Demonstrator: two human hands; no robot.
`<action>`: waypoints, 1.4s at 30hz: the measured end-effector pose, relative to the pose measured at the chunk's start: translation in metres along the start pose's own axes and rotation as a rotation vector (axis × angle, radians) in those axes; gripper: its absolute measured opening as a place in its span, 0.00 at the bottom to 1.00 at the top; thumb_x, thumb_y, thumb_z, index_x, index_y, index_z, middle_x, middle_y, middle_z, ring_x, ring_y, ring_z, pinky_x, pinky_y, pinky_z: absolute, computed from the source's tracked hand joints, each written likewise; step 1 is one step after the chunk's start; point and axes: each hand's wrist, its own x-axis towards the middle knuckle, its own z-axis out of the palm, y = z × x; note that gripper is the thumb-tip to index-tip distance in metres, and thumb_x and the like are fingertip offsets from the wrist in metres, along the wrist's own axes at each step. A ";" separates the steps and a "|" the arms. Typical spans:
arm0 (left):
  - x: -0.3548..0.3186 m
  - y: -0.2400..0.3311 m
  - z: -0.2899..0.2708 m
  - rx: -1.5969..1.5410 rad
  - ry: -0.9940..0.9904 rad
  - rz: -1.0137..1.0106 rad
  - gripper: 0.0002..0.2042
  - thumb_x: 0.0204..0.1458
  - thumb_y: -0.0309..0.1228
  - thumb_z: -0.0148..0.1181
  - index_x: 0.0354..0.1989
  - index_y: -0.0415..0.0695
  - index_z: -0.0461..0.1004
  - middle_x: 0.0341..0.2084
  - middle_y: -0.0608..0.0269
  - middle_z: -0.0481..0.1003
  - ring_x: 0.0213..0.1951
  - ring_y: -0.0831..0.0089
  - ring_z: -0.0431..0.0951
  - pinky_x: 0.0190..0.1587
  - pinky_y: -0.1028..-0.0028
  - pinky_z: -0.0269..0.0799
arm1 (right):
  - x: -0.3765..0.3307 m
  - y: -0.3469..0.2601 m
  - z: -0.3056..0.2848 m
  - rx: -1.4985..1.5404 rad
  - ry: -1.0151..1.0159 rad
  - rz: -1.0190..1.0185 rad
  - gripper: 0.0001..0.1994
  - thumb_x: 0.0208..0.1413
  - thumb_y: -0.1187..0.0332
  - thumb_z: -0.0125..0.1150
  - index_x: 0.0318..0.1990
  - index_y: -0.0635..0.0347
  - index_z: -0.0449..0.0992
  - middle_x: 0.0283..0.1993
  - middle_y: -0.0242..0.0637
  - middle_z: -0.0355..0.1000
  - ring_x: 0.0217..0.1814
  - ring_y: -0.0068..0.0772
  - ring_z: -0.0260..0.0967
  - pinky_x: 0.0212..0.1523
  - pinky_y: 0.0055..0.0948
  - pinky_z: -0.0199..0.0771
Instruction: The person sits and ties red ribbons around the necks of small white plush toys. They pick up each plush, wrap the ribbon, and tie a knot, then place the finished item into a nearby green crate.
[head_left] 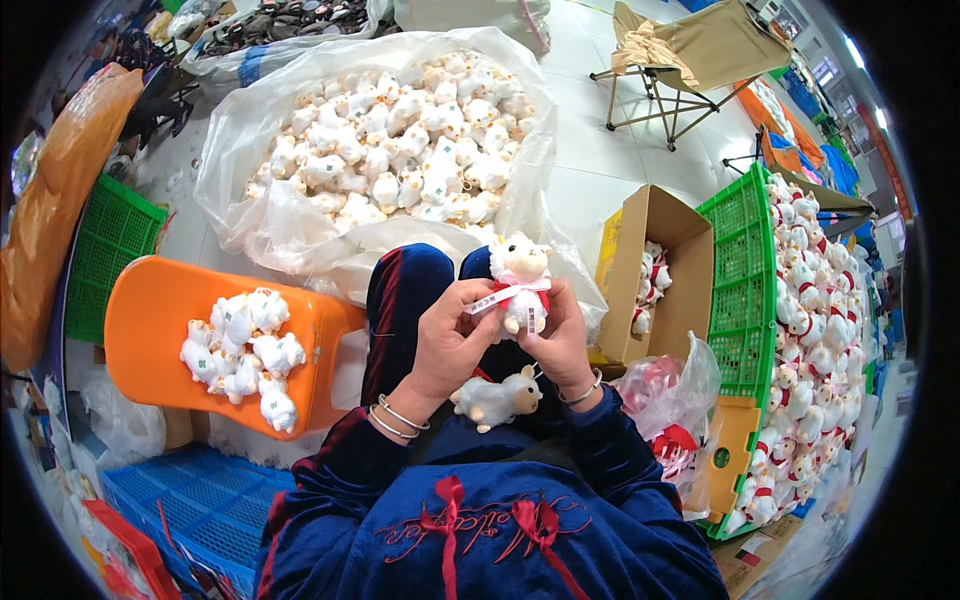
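Between my hands, above my lap, a small white plush sheep (522, 260) is held upright, facing up at me. It wears a red cape (543, 287) and a white printed ribbon (512, 293) across its neck. My left hand (452, 335) is closed at the toy's left side, pinching the ribbon between thumb and fingers. On the other side my right hand (562, 340) grips the body, its thumb by the hanging ribbon end. A second plush sheep (497, 398), without a cape, lies on its side in my lap below my hands.
Ahead lies a large clear bag (230, 150) full of plush sheep. An orange stool (150, 300) at left carries several more. At right stand a cardboard box (690, 225), a plastic bag with red pieces (690, 400) and a green crate (735, 300) beside many red-trimmed sheep.
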 end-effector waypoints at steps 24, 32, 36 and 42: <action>0.010 0.039 0.020 0.271 -0.372 -0.573 0.16 0.63 0.37 0.62 0.30 0.35 0.81 0.20 0.65 0.77 0.24 0.82 0.75 0.28 0.78 0.70 | -0.002 0.011 -0.018 0.062 0.090 -0.008 0.29 0.49 0.84 0.64 0.59 0.59 0.61 0.58 0.35 0.63 0.62 0.28 0.66 0.65 0.32 0.68; 0.028 0.058 -0.009 0.671 -0.699 -0.477 0.13 0.58 0.36 0.67 0.39 0.36 0.83 0.27 0.58 0.82 0.30 0.78 0.80 0.35 0.75 0.75 | -0.011 0.015 -0.059 0.037 0.135 -0.071 0.29 0.50 0.81 0.63 0.61 0.61 0.63 0.59 0.37 0.68 0.62 0.29 0.68 0.62 0.33 0.71; 0.020 0.048 -0.034 0.648 -0.510 -0.514 0.11 0.59 0.33 0.66 0.41 0.36 0.81 0.28 0.68 0.79 0.31 0.81 0.76 0.36 0.77 0.74 | -0.016 -0.013 -0.166 -0.378 0.571 -0.194 0.29 0.54 0.79 0.64 0.63 0.64 0.64 0.60 0.41 0.68 0.59 0.33 0.71 0.55 0.29 0.76; 0.023 0.033 -0.040 0.758 -0.480 -0.496 0.12 0.60 0.33 0.63 0.41 0.35 0.81 0.29 0.63 0.79 0.31 0.78 0.75 0.36 0.76 0.73 | -0.050 -0.045 -0.194 -1.061 0.622 -0.025 0.26 0.57 0.68 0.69 0.60 0.69 0.69 0.57 0.48 0.72 0.61 0.40 0.69 0.63 0.36 0.68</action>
